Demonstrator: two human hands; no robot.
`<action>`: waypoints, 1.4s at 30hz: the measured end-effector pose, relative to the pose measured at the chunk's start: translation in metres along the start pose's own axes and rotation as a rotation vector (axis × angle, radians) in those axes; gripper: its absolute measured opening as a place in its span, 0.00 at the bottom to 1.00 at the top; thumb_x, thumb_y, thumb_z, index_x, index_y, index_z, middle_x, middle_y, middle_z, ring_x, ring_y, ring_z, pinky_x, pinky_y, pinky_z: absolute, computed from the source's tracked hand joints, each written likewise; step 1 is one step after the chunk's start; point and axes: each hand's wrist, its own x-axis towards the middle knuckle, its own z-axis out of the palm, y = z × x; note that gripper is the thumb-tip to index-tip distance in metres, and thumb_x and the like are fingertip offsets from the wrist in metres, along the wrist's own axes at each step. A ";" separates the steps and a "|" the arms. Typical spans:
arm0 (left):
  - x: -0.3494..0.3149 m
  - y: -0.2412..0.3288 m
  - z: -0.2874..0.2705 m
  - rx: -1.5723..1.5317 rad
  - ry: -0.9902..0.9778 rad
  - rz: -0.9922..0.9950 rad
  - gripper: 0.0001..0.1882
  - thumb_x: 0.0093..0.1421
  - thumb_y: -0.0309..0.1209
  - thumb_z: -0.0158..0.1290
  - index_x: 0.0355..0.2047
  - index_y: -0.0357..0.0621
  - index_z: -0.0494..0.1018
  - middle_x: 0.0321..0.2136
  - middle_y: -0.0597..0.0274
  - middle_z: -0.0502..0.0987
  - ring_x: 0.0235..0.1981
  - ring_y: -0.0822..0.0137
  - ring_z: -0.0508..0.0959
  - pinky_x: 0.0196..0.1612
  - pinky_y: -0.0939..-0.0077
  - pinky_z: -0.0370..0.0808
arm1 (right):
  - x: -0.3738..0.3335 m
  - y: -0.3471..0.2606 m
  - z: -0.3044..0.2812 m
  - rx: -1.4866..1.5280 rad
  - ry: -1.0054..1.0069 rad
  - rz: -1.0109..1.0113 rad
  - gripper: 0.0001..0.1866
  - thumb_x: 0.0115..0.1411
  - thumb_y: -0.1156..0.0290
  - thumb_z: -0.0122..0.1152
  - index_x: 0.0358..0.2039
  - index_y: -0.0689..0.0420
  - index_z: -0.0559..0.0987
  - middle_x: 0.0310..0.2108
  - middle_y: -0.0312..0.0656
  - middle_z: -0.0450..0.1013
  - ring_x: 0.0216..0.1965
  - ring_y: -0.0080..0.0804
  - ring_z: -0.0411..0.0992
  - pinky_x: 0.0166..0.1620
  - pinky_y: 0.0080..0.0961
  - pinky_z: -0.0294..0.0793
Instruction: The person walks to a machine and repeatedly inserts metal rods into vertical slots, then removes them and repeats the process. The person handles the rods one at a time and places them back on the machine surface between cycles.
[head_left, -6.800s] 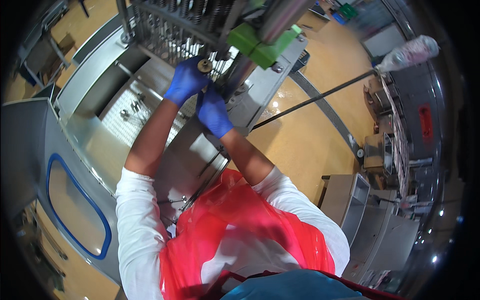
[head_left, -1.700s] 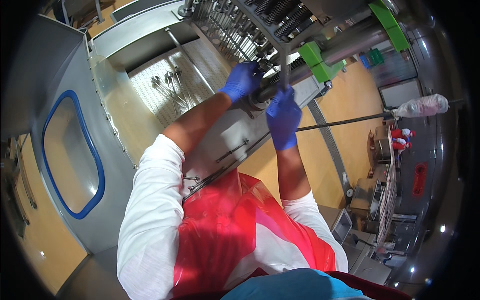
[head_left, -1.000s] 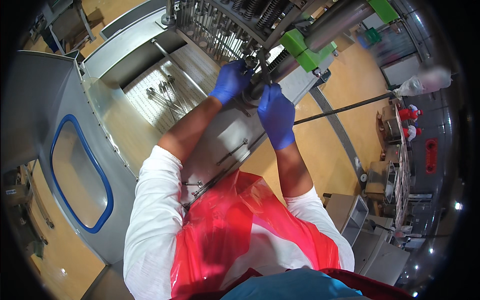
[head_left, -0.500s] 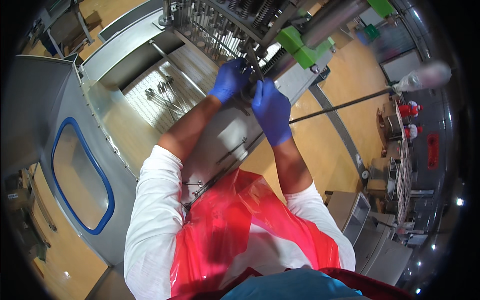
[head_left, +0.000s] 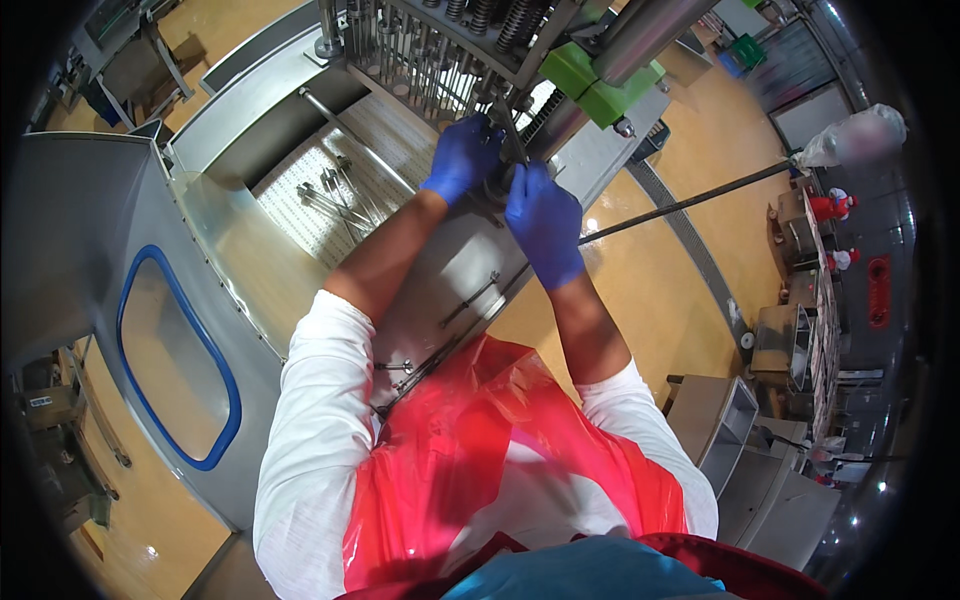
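The bar (head_left: 514, 138), just beside the rack (head_left: 463, 40), leans more toward the left hand (head_left: 464, 158) than moments earlier; work continues at this corner. The right hand's (head_left: 546, 222) fingers appear closed on its lower end; the left's, partly hidden, cannot be judged.
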 end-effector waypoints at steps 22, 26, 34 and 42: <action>-0.002 -0.013 0.008 0.077 -0.019 0.015 0.19 0.58 0.44 0.58 0.38 0.39 0.79 0.37 0.40 0.81 0.41 0.41 0.80 0.45 0.53 0.76 | -0.006 0.011 0.005 -0.090 -0.099 -0.032 0.07 0.65 0.67 0.54 0.36 0.56 0.77 0.32 0.50 0.79 0.21 0.45 0.77 0.23 0.39 0.78; 0.008 -0.022 0.015 0.116 -0.040 -0.011 0.14 0.57 0.39 0.58 0.34 0.40 0.78 0.33 0.41 0.80 0.37 0.42 0.80 0.41 0.54 0.76 | -0.004 0.013 0.004 0.016 -0.194 0.010 0.06 0.64 0.71 0.54 0.38 0.57 0.78 0.40 0.47 0.77 0.18 0.39 0.75 0.21 0.36 0.76; 0.000 -0.045 0.009 -0.123 -0.052 0.104 0.15 0.56 0.33 0.64 0.36 0.32 0.80 0.27 0.52 0.83 0.29 0.60 0.83 0.38 0.68 0.78 | -0.059 0.044 0.000 0.328 -0.016 -0.255 0.12 0.65 0.62 0.56 0.40 0.58 0.77 0.28 0.44 0.75 0.26 0.46 0.75 0.28 0.38 0.76; 0.022 -0.032 0.013 0.058 0.012 0.256 0.16 0.57 0.41 0.65 0.29 0.39 0.80 0.24 0.49 0.80 0.23 0.53 0.78 0.31 0.63 0.73 | -0.085 0.090 0.007 0.199 -0.398 -0.245 0.15 0.60 0.65 0.59 0.47 0.52 0.78 0.41 0.41 0.75 0.46 0.40 0.74 0.48 0.38 0.72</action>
